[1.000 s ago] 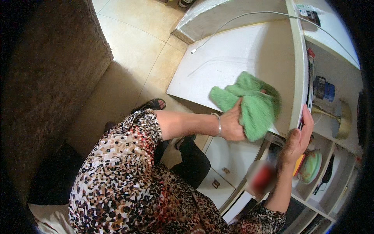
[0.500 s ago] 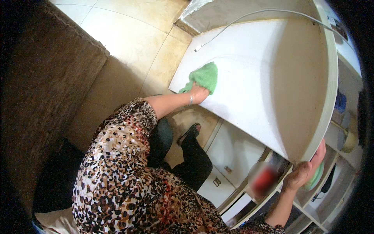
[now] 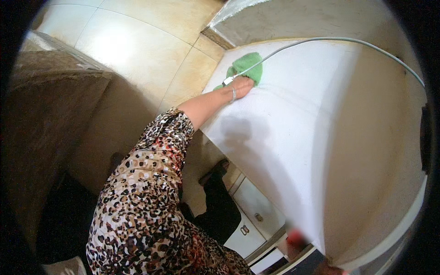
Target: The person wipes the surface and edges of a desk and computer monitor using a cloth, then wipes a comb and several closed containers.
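My left hand (image 3: 242, 87) is closed on a green cloth (image 3: 250, 68) and presses it to the white tabletop (image 3: 293, 105) near its far left corner. A pale cable (image 3: 316, 41) arches above the tabletop, and its white plug (image 3: 228, 81) hangs in front of the cloth and my wrist. At the bottom edge, only a small part of my right hand (image 3: 333, 268) shows, beside the near corner of the tabletop; its fingers cannot be made out.
White cabinet doors (image 3: 256, 215) with metal pulls stand below the tabletop, beside a blurred red object (image 3: 297, 238). A low grey wall (image 3: 293, 25) borders the far side. Brown covered furniture (image 3: 50, 101) stands to the left, on the tiled floor (image 3: 133, 36).
My left hand has slid the cloth farther away, toward the far corner. The view has shifted, so my right hand now sits mostly out of the picture.
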`<state>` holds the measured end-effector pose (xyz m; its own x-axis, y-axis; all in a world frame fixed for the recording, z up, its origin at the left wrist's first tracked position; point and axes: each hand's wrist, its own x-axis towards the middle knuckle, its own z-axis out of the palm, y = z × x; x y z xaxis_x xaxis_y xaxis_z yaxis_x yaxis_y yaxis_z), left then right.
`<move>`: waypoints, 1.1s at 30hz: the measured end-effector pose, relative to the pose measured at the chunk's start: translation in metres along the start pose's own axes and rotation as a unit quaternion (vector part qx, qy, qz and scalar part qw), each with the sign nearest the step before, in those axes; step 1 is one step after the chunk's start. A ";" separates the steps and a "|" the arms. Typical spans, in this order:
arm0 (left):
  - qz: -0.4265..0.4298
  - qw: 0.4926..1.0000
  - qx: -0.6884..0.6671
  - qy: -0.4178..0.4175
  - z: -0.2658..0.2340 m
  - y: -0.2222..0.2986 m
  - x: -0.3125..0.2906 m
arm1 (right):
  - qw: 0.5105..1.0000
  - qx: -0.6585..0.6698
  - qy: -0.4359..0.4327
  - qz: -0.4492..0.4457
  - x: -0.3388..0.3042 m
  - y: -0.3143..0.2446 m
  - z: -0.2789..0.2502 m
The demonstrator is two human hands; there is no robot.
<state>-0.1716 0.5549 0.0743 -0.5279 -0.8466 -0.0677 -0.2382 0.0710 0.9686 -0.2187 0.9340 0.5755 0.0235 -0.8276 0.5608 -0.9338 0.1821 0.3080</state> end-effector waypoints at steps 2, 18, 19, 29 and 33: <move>-0.036 0.995 -0.090 0.032 0.002 -0.012 0.013 | 0.999 0.024 -0.022 0.027 0.004 -0.025 0.004; -0.331 0.906 -0.263 -0.002 0.059 -0.112 -0.141 | 0.984 0.117 -0.129 0.023 0.091 -0.098 0.028; -0.345 0.898 -0.272 -0.007 0.058 -0.107 -0.145 | 0.984 0.119 -0.134 0.016 0.094 -0.100 0.035; 0.246 0.958 0.144 -0.031 0.019 0.052 -0.092 | 0.982 0.128 -0.081 -0.113 0.115 -0.077 0.185; 0.355 0.930 0.089 0.010 0.022 0.082 -0.095 | 0.984 0.144 -0.046 -0.092 0.100 -0.077 0.238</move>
<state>-0.1589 0.6532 0.1546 -0.5898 -0.5616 0.5803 0.0327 0.7014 0.7120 -0.2297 0.7104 0.4248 0.1817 -0.8797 0.4394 -0.9795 -0.1226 0.1595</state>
